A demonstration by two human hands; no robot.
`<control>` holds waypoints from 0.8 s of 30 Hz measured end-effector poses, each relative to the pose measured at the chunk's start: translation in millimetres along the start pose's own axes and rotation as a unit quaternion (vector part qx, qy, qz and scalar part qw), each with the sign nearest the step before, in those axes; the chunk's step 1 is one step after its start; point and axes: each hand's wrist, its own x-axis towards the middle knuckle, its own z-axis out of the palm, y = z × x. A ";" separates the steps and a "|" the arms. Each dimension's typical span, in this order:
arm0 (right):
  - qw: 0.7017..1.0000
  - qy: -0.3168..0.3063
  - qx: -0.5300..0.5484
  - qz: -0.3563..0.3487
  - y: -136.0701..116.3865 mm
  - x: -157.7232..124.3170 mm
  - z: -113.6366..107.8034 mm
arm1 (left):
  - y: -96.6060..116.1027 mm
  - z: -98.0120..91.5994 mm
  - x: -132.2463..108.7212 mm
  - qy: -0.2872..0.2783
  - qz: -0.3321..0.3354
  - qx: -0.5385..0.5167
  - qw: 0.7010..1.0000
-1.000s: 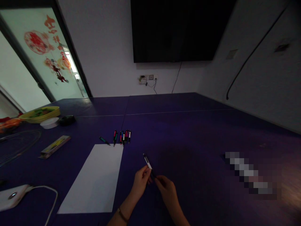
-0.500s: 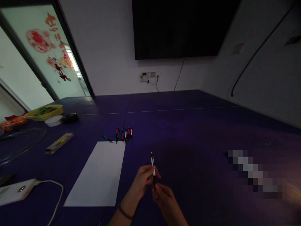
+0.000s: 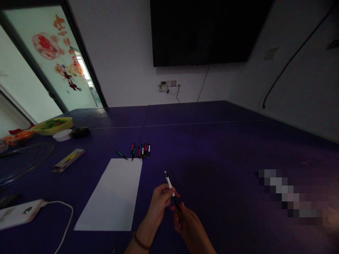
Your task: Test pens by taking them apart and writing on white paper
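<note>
A white-and-black click pen (image 3: pixel 168 181) is held slantwise above the table, its button end up and to the left. My left hand (image 3: pixel 160 201) pinches it around the middle of the barrel. Lower down, my right hand (image 3: pixel 191 225) has its fingers closed on the black end, and the tip there is hidden. Left of my hands lies a blank sheet of white paper (image 3: pixel 111 195). Several coloured click pens (image 3: pixel 143 151) sit in a group beyond the paper's far edge, with one green pen (image 3: pixel 122 155) apart from them at the left.
On the left are a white device (image 3: pixel 19 214) with a white cable (image 3: pixel 69 222), a long thin box (image 3: pixel 69 159), a white bowl (image 3: pixel 62 135) and a yellow basket (image 3: pixel 50 130). A pixelated patch covers something at the right. A dark screen (image 3: pixel 209 33) hangs on the wall.
The pen has tilted from nearly upright to a leftward slant. My right hand has moved slightly to the right with the pen's lower end, while my left hand keeps its pinch.
</note>
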 end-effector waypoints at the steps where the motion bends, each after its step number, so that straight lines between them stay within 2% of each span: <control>1: 1.000 -0.005 0.011 -0.007 0.6 -0.2 -0.1 | 0.6 0.2 -0.4 0.002 0.004 0.005 1.000; 8: 0.995 0.037 -0.056 -0.077 11.1 8.4 -2.6 | -10.4 2.8 3.5 0.054 0.026 0.009 0.998; 10: 0.997 0.035 -0.037 -0.056 10.6 6.9 -0.9 | -15.2 2.1 5.5 0.061 0.028 -0.011 0.998; 13: 1.000 -0.004 0.001 -0.003 6.7 1.5 2.1 | -20.0 0.2 7.6 0.058 0.012 -0.037 0.998; 16: 1.000 -0.016 0.008 -0.011 4.6 -1.0 2.9 | -20.7 -0.9 7.5 0.061 0.009 -0.036 0.997; 18: 0.999 -0.003 0.005 -0.034 5.0 -0.1 2.0 | -19.6 -1.2 6.0 0.056 0.016 -0.040 0.998; 21: 0.998 0.024 0.009 -0.060 6.0 2.1 0.1 | -17.5 -2.6 2.6 0.015 0.006 -0.081 0.997; 24: 0.998 0.032 0.009 -0.056 5.2 2.1 -1.1 | -15.0 -5.3 -0.2 -0.006 -0.018 -0.109 0.994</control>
